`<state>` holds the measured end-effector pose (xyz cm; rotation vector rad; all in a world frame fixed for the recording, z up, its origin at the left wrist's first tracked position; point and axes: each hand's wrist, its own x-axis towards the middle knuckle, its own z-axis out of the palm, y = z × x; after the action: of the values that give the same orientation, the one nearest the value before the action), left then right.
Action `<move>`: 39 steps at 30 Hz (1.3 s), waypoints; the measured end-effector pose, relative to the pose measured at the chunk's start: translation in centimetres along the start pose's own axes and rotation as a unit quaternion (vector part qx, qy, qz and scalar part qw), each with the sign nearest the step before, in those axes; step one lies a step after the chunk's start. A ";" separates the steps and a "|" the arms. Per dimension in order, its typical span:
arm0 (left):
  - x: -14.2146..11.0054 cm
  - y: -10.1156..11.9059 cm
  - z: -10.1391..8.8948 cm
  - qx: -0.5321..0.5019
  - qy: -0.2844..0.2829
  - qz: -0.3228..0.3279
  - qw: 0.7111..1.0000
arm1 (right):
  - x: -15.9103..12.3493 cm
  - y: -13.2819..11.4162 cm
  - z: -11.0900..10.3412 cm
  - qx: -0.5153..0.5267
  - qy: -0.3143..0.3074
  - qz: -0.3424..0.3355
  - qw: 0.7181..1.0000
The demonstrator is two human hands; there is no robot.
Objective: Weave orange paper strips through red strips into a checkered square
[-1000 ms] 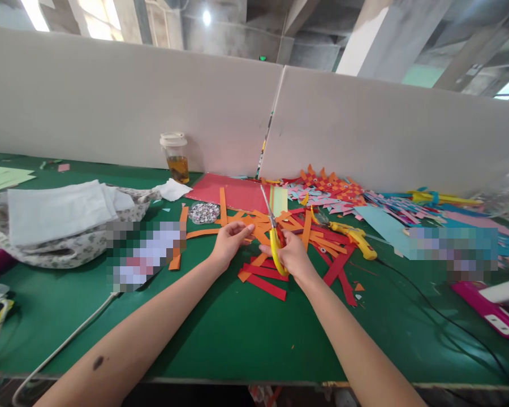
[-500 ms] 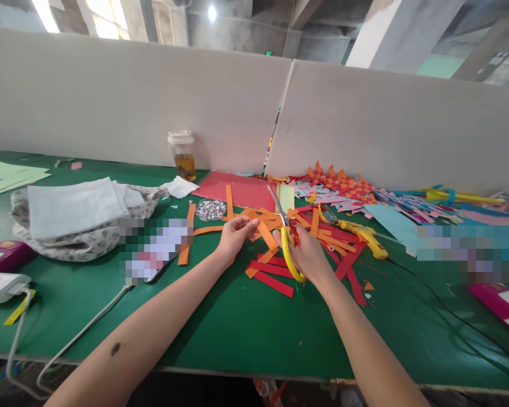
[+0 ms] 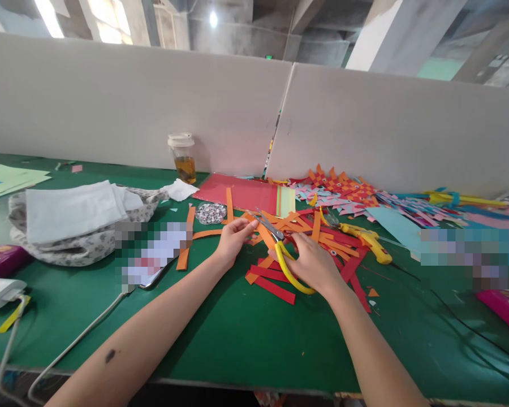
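Between the thumb and fingers of my left hand [image 3: 234, 240] an orange paper strip [image 3: 265, 234] is pinched, slanting down to the right. My right hand [image 3: 314, 257] grips a pair of scissors [image 3: 286, 261] with yellow handles. Their blades point up and left, at the strip close to my left fingertips; whether they touch the paper I cannot tell. Below lie several red paper strips [image 3: 274, 288]. More orange strips [image 3: 341, 249] are heaped beyond and beside my right hand.
A yellow glue gun [image 3: 375, 247] with a black cord lies right of the strips. Woven red-orange paper pieces [image 3: 343, 187] are piled behind. To the left are a phone [image 3: 156, 257] on a cable, a bag of sequins [image 3: 211, 213], a patterned cloth [image 3: 80, 249] and a lidded cup [image 3: 183, 161].
The scissors have tilted left and down, bringing the blades to the strip by my left fingers. My left hand stays nearly in place, still pinching the strip.
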<state>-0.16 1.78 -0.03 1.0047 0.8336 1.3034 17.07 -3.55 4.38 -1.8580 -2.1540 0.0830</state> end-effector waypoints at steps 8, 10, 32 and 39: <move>0.1 -0.1 0.0 -0.003 -0.005 0.006 1.000 | -0.1 0.2 0.2 0.016 -0.008 -0.006 1.000; 0.1 -0.1 0.0 -0.005 -0.005 0.006 1.000 | -0.1 0.2 0.3 0.019 -0.003 -0.008 1.000; 0.1 -0.1 0.0 -0.034 -0.019 -0.016 0.999 | 0.0 0.4 0.3 0.046 0.006 -0.028 0.999; 0.1 0.1 0.1 -0.055 -0.022 -0.035 0.998 | 0.0 0.4 0.1 0.060 0.021 -0.043 0.997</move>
<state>-0.13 1.86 0.13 0.9060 0.7497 1.2490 17.45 -3.50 4.18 -1.6836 -2.1472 0.1497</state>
